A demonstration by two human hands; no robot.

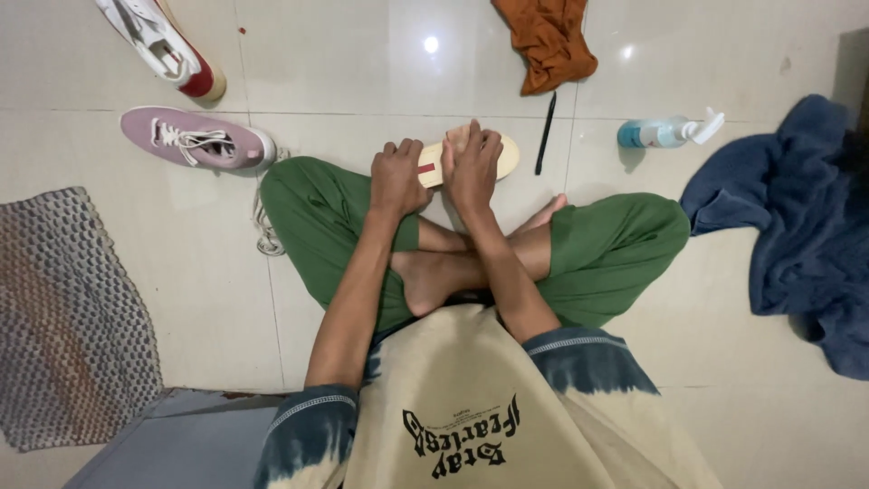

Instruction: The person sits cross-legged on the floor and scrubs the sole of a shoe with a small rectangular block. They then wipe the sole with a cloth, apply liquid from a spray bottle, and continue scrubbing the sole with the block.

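I sit cross-legged on a tiled floor in green trousers. A cream-coloured shoe insole (503, 159) with a small red patch lies on the floor just past my knees. My left hand (396, 177) presses down on its left end. Over its middle my right hand (474, 167) holds a small pale cloth or pad (458, 138) against it. A pink sneaker (197, 139) with white laces lies on its side to the left, and a white sneaker with a red heel (163, 45) lies beyond it.
A black pen-like stick (545, 132) and a blue spray bottle (668, 132) lie to the right of the insole. An orange cloth (546, 38) is at the top, a dark blue towel (801, 226) at right, a grey mat (68, 317) at left.
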